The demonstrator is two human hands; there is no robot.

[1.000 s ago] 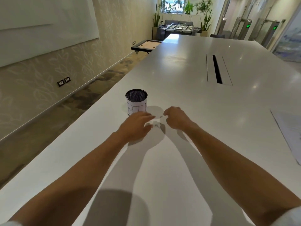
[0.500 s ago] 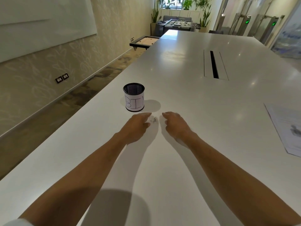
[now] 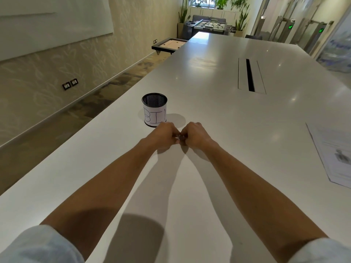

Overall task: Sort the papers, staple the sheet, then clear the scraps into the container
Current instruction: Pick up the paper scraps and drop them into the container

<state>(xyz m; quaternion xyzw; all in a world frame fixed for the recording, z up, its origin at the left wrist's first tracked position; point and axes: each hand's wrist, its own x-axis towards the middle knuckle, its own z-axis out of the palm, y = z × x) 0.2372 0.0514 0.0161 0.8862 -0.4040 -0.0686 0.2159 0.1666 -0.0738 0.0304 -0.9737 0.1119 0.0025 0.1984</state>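
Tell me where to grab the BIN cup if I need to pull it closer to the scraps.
Wrap the left hand around the side wall of the BIN cup, coming from its left. It stands upright, a plain handleless cylinder, and both hands are bunched just in front of it.

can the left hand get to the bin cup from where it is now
Probably yes. The left hand sits just in front of the mesh bin cup, with nothing between them on the table. Both hands are curled together, apparently pinching a small scrap, the right hand alongside.

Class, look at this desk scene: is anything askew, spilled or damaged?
Nothing stands out. The bin stands upright, papers lie flat at the table's right edge, and both hands pinch something tiny between them.
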